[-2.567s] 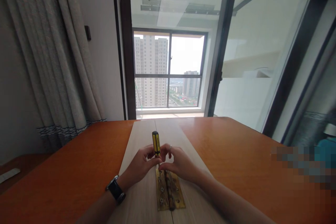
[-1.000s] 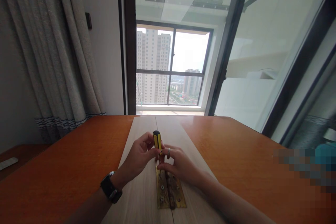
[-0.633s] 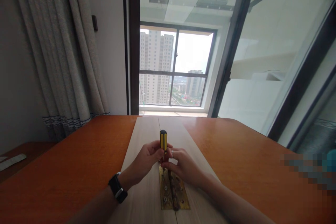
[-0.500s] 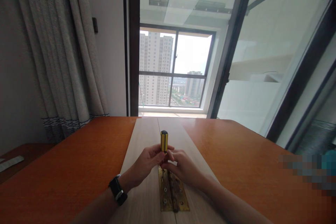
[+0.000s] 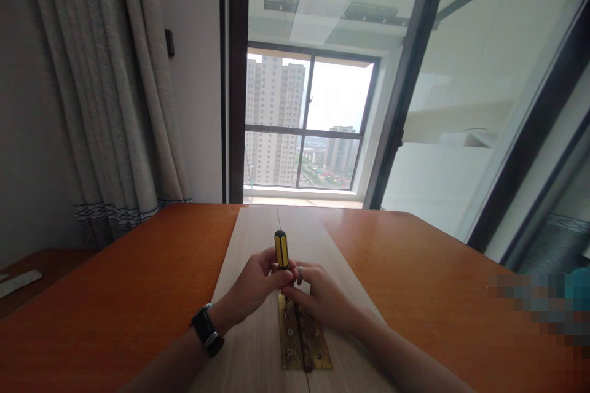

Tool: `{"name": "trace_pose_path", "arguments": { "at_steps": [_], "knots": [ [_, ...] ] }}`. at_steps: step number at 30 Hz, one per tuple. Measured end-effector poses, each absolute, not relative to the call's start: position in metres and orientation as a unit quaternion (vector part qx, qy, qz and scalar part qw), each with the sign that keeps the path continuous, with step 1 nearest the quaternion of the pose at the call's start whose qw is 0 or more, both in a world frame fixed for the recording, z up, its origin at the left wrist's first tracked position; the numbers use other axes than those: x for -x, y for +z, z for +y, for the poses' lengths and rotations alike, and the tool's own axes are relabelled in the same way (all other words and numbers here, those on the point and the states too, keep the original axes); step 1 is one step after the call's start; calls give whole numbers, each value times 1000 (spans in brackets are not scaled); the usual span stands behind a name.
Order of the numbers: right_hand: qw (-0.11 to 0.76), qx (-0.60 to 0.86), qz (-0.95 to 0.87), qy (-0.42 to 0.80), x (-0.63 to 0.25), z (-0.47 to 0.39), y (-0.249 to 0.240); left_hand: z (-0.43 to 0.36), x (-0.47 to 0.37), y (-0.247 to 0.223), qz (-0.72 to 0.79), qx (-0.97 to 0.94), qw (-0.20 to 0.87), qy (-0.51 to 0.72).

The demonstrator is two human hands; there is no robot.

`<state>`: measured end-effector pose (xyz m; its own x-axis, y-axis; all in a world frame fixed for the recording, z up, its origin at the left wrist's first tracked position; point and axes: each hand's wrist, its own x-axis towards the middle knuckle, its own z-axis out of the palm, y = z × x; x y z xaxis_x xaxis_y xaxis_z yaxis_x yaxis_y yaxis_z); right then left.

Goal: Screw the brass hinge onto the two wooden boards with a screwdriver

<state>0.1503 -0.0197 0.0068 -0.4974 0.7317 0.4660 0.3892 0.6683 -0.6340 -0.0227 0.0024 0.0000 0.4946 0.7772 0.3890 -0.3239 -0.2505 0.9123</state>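
Observation:
A screwdriver (image 5: 281,249) with a yellow and black handle stands nearly upright, its top leaning slightly left. My left hand (image 5: 256,282), a dark watch on its wrist, is closed around the lower handle. My right hand (image 5: 322,295), with a ring on one finger, has thumb and forefinger curled together just below the handle. Fingers hide the screwdriver's tip and whatever the right fingertips pinch. Beneath and nearer to me, a worn brass hinge (image 5: 305,341) lies opened flat across the seam of two pale wooden boards (image 5: 251,313). Screw heads show in its left leaf.
The boards rest on an orange-brown wooden table (image 5: 405,270). A grey curtain (image 5: 110,86) hangs at the left, with a pale strip (image 5: 21,282) below it. Beyond the table stand dark-framed glass doors (image 5: 401,86) and a window (image 5: 308,116).
The screwdriver's handle has shifted a little left and now tips left. My left fingers have moved with it, and the right forefinger has turned so its ring shows. The hinge stays in place.

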Motion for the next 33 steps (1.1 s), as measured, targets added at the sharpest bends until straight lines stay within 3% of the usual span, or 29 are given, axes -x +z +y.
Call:
{"name": "trace_pose_path", "arguments": {
  "at_steps": [9,15,21,33],
  "knots": [
    [357,325,-851,205,-153,-19,7,-2,27,7,158,-662,578,449],
    [347,331,-853,205,-153,-23,12,3,27,1,144,-605,647,441],
    [342,326,-860,194,-153,-22,11,3,30,-1,114,-613,650,434],
    [338,305,-870,188,-156,-19,9,-1,27,9,205,-725,459,471]
  ]
}}
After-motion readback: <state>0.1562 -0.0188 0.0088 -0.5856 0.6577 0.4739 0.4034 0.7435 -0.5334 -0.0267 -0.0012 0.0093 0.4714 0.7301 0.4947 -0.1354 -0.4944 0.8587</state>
